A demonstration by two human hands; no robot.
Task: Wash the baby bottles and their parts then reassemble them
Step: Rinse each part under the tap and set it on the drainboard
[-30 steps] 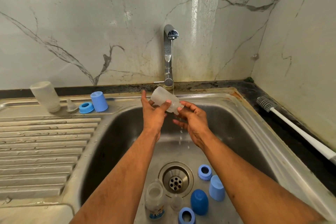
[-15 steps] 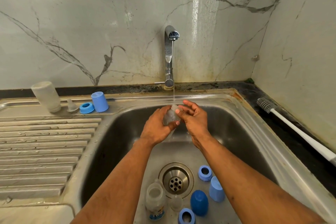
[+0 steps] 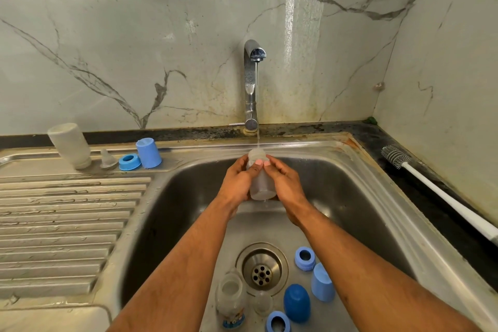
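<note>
You gripped a clear baby bottle (image 3: 260, 180) from both sides, left hand (image 3: 237, 183) and right hand (image 3: 287, 184) curled round it, mouth up under the tap (image 3: 253, 83) stream, over the far part of the sink (image 3: 350, 197). Blue caps (image 3: 296, 303) and another bottle (image 3: 231, 302) lay near the drain (image 3: 262, 269).

- The tap (image 3: 252, 83) stands behind the sink (image 3: 358, 197), at the wall.
- Under it, over the basin, the left hand (image 3: 237, 183) and right hand (image 3: 287, 183) hold a bottle (image 3: 261, 183) between them.
- Near the drain (image 3: 261, 271): another bottle (image 3: 230, 296) to its left, caps (image 3: 296, 303) and rings (image 3: 304, 259) to its right.
- On the drainboard (image 3: 62, 224), left: an upturned bottle (image 3: 70, 145), teat (image 3: 107, 160), ring (image 3: 130, 162), cap (image 3: 148, 153) in a row.
- A brush (image 3: 431, 186) lies on the counter, right.
</note>
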